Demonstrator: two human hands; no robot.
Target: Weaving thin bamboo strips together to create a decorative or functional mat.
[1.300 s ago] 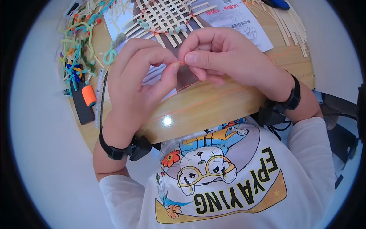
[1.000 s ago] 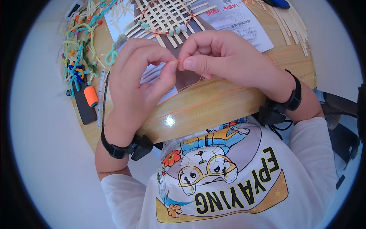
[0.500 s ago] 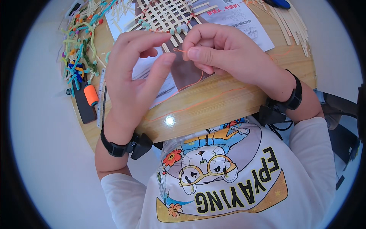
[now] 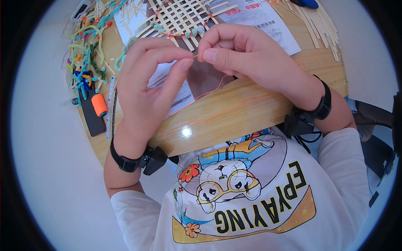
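A thin orange thread (image 4: 196, 56) runs through the short gap between my two hands. My left hand (image 4: 153, 81) is closed, its thumb and index finger pinching one side of the thread. Opposite it, my right hand (image 4: 247, 56) pinches the thread between thumb and curled index finger. From there the thread hangs down and trails across the table in loose curves. Just beyond my fingers lies a woven lattice of pale wooden strips (image 4: 181, 17), with fuzzy yarn and reddish ties along its edges; its far part is cut off by the picture's upper edge.
An orange thread spool (image 4: 99, 105) lies on a dark flat bar (image 4: 92, 119), beside a clear ruler (image 4: 111, 108). Colourful fuzzy yarn pieces (image 4: 90, 54) crowd the left edge. Loose wooden strips (image 4: 320, 31) and a dark blue tool handle (image 4: 307, 3) lie far right. Printed paper (image 4: 289, 39) lies beneath the lattice.
My left thumb and index finger have come together on the small thread loop at my right fingertips. The loop is now drawn into a short line between the hands.
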